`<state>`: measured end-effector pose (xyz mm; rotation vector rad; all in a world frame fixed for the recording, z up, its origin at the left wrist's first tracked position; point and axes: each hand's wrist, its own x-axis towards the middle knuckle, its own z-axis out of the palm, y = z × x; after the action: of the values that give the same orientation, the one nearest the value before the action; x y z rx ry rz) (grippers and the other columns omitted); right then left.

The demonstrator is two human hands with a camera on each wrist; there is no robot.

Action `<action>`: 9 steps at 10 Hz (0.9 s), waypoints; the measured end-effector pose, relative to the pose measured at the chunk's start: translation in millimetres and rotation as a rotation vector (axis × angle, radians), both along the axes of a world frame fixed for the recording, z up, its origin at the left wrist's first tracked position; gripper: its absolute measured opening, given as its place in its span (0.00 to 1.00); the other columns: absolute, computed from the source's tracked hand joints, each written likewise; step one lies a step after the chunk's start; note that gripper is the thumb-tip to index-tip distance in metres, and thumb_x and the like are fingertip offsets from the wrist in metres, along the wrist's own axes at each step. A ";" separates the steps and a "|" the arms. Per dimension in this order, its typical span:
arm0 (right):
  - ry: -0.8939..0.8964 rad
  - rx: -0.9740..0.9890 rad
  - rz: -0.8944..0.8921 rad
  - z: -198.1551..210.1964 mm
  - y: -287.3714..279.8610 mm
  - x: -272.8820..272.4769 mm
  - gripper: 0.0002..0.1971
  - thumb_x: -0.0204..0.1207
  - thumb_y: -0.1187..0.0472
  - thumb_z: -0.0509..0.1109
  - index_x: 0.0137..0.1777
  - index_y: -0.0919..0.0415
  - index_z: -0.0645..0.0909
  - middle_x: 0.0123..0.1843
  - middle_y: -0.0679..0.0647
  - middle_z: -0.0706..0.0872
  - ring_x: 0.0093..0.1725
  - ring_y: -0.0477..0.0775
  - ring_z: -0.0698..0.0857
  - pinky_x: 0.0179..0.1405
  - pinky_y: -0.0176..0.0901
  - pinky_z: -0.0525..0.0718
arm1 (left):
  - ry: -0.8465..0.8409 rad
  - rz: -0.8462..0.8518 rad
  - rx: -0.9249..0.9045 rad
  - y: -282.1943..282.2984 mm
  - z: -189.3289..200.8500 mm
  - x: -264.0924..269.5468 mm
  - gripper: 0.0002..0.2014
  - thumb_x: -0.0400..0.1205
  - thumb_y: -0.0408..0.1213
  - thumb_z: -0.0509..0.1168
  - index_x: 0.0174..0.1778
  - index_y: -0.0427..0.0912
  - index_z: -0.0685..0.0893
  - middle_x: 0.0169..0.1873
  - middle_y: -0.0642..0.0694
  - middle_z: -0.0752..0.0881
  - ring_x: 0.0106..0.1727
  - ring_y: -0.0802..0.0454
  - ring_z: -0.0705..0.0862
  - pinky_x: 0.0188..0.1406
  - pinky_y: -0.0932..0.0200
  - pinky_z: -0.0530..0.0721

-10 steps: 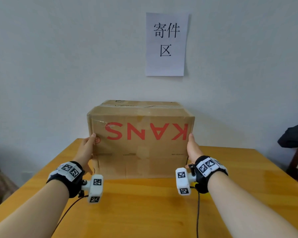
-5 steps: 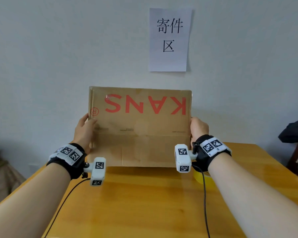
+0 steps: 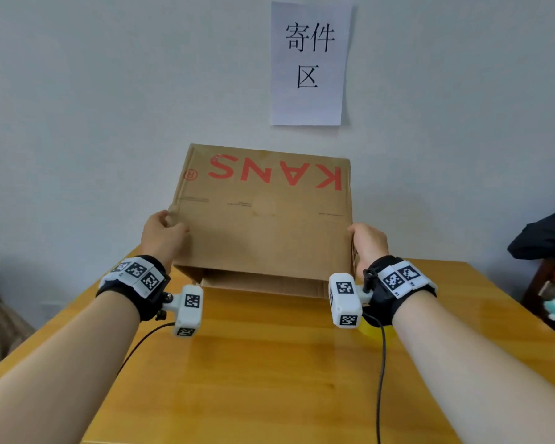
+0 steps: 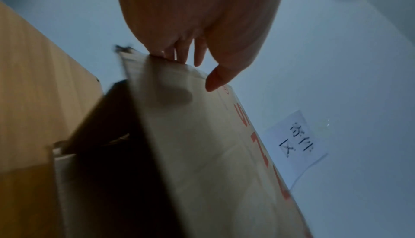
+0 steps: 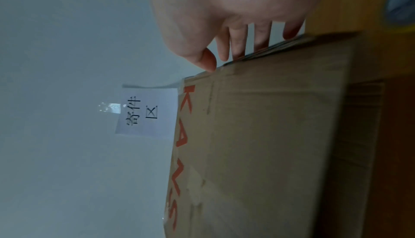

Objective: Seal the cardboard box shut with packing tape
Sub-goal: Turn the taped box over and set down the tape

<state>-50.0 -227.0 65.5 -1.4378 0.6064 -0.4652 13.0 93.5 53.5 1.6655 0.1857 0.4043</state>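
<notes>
box (image 3: 263,219) tipped toward camera; left hand (image 3: 161,233), right hand (image 3: 367,241) grasping its side edges.

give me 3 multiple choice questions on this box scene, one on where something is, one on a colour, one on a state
1. Where is the paper sign?
A. on the wall above the box
B. flat on the table
C. stuck to the box

2. What colour are the big letters on the cardboard box?
A. blue
B. red
C. green

3. How is the box held?
A. left hand alone
B. resting untouched on the table
C. both hands, the right hand on the other side edge

Answers:
1. A, the sheet hangs on the white wall above the box's far edge.
2. B, the upside-down KANS print is red.
3. C, each hand grips one side edge, with the box tipped and open flaps showing underneath.
</notes>
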 end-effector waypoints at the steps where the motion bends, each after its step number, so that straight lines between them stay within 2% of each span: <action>1: 0.114 0.042 0.093 -19.1 -7.7 -2.2 0.13 0.83 0.59 0.64 0.63 0.64 0.78 0.60 0.60 0.83 0.61 0.62 0.81 0.70 0.63 0.80 | 0.040 -0.001 -0.006 -1.4 -17.6 2.0 0.31 0.80 0.31 0.67 0.80 0.44 0.68 0.73 0.42 0.77 0.69 0.42 0.78 0.63 0.52 0.79; 2: 0.140 0.040 0.108 -24.6 -10.9 -5.0 0.15 0.84 0.58 0.63 0.67 0.63 0.79 0.63 0.60 0.82 0.65 0.63 0.81 0.70 0.65 0.80 | 0.059 0.043 -0.038 -2.0 -25.0 5.3 0.30 0.80 0.38 0.69 0.79 0.39 0.71 0.69 0.41 0.80 0.66 0.41 0.80 0.61 0.49 0.80; 3: 0.092 0.056 0.069 -23.6 -14.5 -6.2 0.15 0.81 0.63 0.66 0.66 0.65 0.81 0.59 0.59 0.84 0.65 0.64 0.81 0.68 0.68 0.81 | 0.057 0.023 -0.085 -4.6 -19.4 2.2 0.28 0.83 0.40 0.67 0.80 0.44 0.72 0.68 0.45 0.81 0.61 0.43 0.81 0.60 0.41 0.84; 4: 0.025 -0.020 0.060 -21.0 -16.9 -6.1 0.18 0.80 0.61 0.65 0.67 0.67 0.82 0.47 0.54 0.83 0.51 0.56 0.81 0.64 0.63 0.84 | 0.008 0.031 -0.065 -7.3 -11.8 2.4 0.25 0.84 0.40 0.64 0.79 0.46 0.74 0.68 0.46 0.82 0.65 0.42 0.82 0.66 0.38 0.82; 5: -0.031 -0.094 -0.006 -17.0 -17.2 -6.0 0.17 0.82 0.61 0.64 0.64 0.71 0.84 0.35 0.51 0.79 0.43 0.55 0.78 0.50 0.52 0.79 | 0.015 0.046 -0.069 -5.3 -14.6 20.7 0.29 0.79 0.50 0.64 0.79 0.53 0.73 0.70 0.47 0.81 0.68 0.40 0.81 0.67 0.35 0.81; 6: -0.057 -0.089 -0.046 -16.6 -17.9 -8.3 0.14 0.82 0.67 0.60 0.56 0.71 0.86 0.41 0.55 0.81 0.47 0.55 0.77 0.49 0.49 0.74 | 0.007 0.032 -0.093 -8.4 -19.3 18.8 0.34 0.78 0.55 0.64 0.82 0.57 0.66 0.75 0.48 0.76 0.72 0.41 0.78 0.69 0.34 0.79; 7: -0.105 -0.056 -0.087 -25.5 -14.5 -13.0 0.18 0.78 0.72 0.61 0.56 0.56 0.90 0.46 0.52 0.86 0.48 0.54 0.82 0.47 0.46 0.79 | 0.013 -0.105 -0.144 -15.6 -22.0 5.9 0.43 0.80 0.51 0.71 0.85 0.62 0.51 0.79 0.45 0.70 0.75 0.41 0.74 0.69 0.31 0.77; 8: -0.162 -0.087 -0.108 -37.5 -7.2 -14.8 0.25 0.75 0.74 0.62 0.67 0.54 0.86 0.46 0.52 0.88 0.35 0.48 0.78 0.33 0.38 0.78 | -0.004 -0.218 -0.134 -17.5 -29.6 -1.4 0.58 0.76 0.37 0.78 0.84 0.68 0.38 0.83 0.43 0.66 0.82 0.46 0.68 0.74 0.29 0.71; 9: -0.141 -0.151 -0.052 -50.6 -4.7 -8.5 0.29 0.73 0.75 0.65 0.73 0.56 0.82 0.63 0.53 0.86 0.48 0.49 0.82 0.37 0.35 0.77 | -0.025 -0.205 -0.080 -15.0 -42.9 3.4 0.61 0.76 0.28 0.76 0.83 0.69 0.33 0.82 0.43 0.69 0.79 0.48 0.72 0.77 0.35 0.71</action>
<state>-58.6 -231.7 14.9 -1.5204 0.5042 -0.6595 16.4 78.5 10.7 1.5820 0.0111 0.2593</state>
